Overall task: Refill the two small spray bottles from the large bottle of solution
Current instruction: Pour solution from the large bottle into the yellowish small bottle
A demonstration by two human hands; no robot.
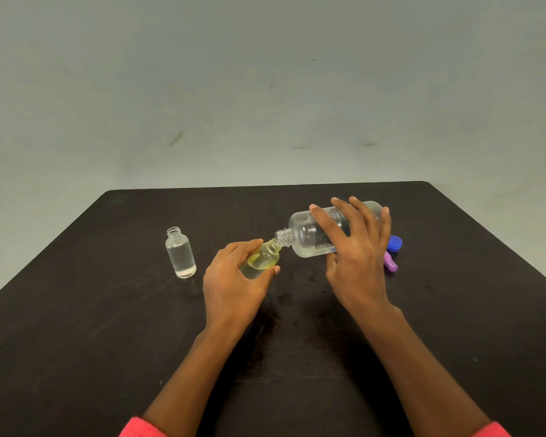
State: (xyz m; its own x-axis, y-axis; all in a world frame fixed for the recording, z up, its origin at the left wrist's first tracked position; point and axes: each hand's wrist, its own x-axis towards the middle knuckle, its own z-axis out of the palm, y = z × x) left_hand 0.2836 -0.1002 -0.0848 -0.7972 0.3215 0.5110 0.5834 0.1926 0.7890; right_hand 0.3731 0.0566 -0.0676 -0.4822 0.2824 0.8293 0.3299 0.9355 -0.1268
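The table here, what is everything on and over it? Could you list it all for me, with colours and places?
Table: one, black, fills the lower half of the view.
Clear small bottle: one, uncapped, holds clear liquid, stands upright at the left.
Yellow small bottle: one, yellowish, tilted, in the left hand's grip at the centre.
Large bottle: one, clear with a label, tipped on its side, mouth at the yellow small bottle's neck.
Blue cap: one, on the table behind the right hand.
Purple piece: one, beside the blue cap, partly hidden.
Wall: grey-green, behind.
Left hand: holds the yellow small bottle.
Right hand: holds the large bottle.
Sleeves: two, pink, bottom edge.
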